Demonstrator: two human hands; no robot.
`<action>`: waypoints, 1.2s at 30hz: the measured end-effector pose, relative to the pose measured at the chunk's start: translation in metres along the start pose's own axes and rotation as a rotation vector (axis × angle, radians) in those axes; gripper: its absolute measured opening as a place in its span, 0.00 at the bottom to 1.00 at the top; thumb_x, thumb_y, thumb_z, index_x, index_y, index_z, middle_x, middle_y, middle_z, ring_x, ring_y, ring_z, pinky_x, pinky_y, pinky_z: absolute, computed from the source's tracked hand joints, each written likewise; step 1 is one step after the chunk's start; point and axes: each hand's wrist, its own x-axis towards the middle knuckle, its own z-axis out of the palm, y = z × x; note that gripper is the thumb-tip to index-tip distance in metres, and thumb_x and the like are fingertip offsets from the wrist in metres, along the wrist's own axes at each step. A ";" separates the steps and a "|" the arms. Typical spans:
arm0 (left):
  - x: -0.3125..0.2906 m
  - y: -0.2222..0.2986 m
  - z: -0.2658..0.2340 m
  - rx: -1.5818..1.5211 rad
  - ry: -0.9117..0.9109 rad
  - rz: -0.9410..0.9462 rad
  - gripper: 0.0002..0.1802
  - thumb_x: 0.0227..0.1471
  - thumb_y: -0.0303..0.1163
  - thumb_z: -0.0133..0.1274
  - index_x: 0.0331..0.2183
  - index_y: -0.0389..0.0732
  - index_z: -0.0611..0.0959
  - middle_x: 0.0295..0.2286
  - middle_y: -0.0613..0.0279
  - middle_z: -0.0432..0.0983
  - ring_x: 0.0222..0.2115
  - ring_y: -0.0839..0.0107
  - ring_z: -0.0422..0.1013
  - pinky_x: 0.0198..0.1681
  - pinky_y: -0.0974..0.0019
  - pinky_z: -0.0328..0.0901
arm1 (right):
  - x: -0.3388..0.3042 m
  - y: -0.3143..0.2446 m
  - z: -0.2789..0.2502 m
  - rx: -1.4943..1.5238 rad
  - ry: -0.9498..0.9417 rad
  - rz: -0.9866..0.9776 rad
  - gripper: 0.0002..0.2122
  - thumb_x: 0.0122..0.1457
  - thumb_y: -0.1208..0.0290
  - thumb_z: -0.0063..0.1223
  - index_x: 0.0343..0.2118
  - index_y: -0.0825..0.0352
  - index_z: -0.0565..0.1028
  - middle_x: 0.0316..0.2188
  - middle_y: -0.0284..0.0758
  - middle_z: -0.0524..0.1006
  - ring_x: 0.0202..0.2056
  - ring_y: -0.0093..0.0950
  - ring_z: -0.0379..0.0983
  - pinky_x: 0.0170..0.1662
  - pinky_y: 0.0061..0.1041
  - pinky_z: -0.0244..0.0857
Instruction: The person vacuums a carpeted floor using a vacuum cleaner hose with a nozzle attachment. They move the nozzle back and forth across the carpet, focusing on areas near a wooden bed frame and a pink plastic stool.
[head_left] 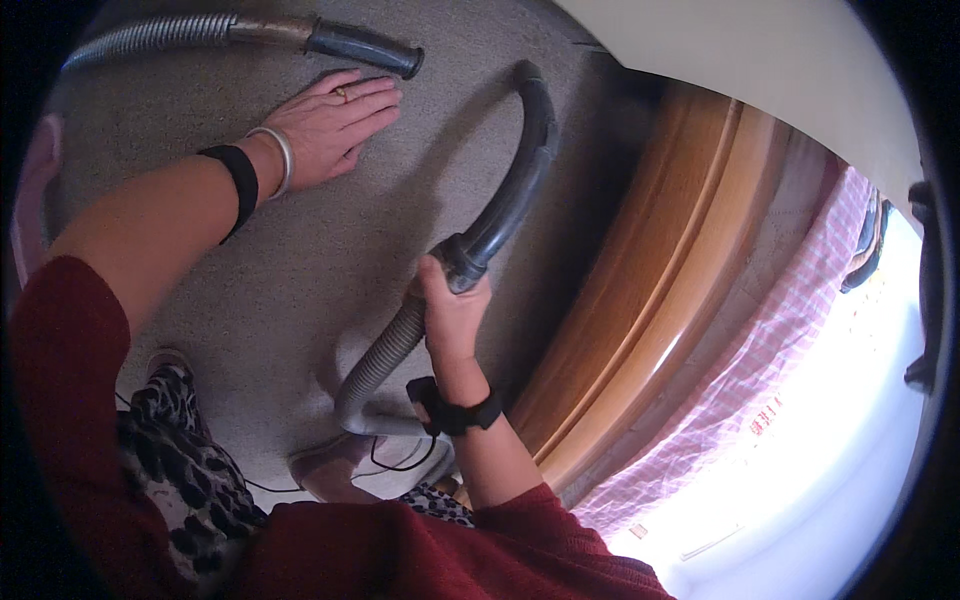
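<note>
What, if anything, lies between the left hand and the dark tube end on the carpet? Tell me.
Nothing visible. The left hand lies flat on the carpet, its fingertips close beside the dark tube end, with only bare carpet between them.

A grey carpeted floor carries everything. At eleven o'clock a ribbed hose with a dark tube end lies on it, and the left hand rests flat just below. A wooden bed frame stands at three o'clock.

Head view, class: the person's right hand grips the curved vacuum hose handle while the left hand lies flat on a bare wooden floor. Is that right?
Not quite. The head view shows the left hand lying flat on grey carpet, not bare wood. The rest holds: the right hand grips the curved vacuum hose handle.
</note>
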 end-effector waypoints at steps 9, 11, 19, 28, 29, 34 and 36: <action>0.002 0.001 0.005 -0.021 0.037 -0.001 0.33 0.48 0.29 0.53 0.57 0.40 0.66 0.60 0.58 0.57 0.63 0.66 0.49 0.66 0.56 0.43 | 0.048 -0.004 -0.004 0.134 -0.036 0.193 0.12 0.48 0.69 0.64 0.30 0.69 0.73 0.23 0.28 0.73 0.23 0.18 0.68 0.28 0.21 0.65; 0.003 -0.003 0.006 -0.012 0.028 0.016 0.32 0.49 0.29 0.53 0.57 0.40 0.66 0.60 0.58 0.57 0.63 0.66 0.49 0.66 0.56 0.42 | 0.024 -0.003 -0.014 0.184 -0.072 0.221 0.13 0.47 0.69 0.65 0.31 0.69 0.73 0.24 0.29 0.74 0.23 0.18 0.69 0.28 0.21 0.65; 0.005 0.004 -0.028 -0.093 -0.179 -0.016 0.34 0.49 0.30 0.53 0.58 0.40 0.64 0.61 0.57 0.53 0.64 0.65 0.45 0.67 0.57 0.41 | 0.018 -0.031 -0.038 0.142 -0.028 0.121 0.17 0.44 0.70 0.62 0.35 0.71 0.70 0.23 0.33 0.75 0.23 0.21 0.72 0.26 0.24 0.69; 0.024 0.033 -0.072 0.305 -0.770 -0.403 0.71 0.27 0.37 0.75 0.63 0.73 0.44 0.66 0.68 0.25 0.66 0.52 0.34 0.58 0.28 0.51 | -0.088 0.016 -0.061 0.187 0.142 0.313 0.14 0.43 0.71 0.62 0.33 0.70 0.72 0.24 0.30 0.74 0.23 0.19 0.69 0.29 0.22 0.67; 0.022 0.035 -0.070 0.323 -0.746 -0.415 0.72 0.27 0.37 0.75 0.63 0.73 0.43 0.66 0.68 0.25 0.66 0.52 0.33 0.58 0.28 0.51 | -0.117 0.023 -0.054 0.017 0.225 0.386 0.15 0.44 0.71 0.61 0.34 0.70 0.71 0.24 0.31 0.74 0.24 0.21 0.70 0.30 0.24 0.68; 0.027 0.035 -0.057 0.344 -0.830 -0.467 0.76 0.24 0.38 0.76 0.63 0.74 0.38 0.65 0.70 0.20 0.66 0.50 0.26 0.58 0.29 0.53 | -0.159 0.026 -0.043 0.064 0.223 0.454 0.20 0.42 0.68 0.66 0.36 0.69 0.70 0.25 0.31 0.73 0.27 0.21 0.71 0.31 0.24 0.68; 0.030 0.035 -0.053 0.361 -0.829 -0.481 0.77 0.23 0.38 0.77 0.63 0.74 0.37 0.65 0.70 0.20 0.65 0.50 0.26 0.57 0.29 0.53 | -0.081 0.028 -0.056 0.094 0.217 0.234 0.19 0.42 0.68 0.65 0.35 0.69 0.69 0.24 0.30 0.72 0.26 0.21 0.69 0.29 0.24 0.66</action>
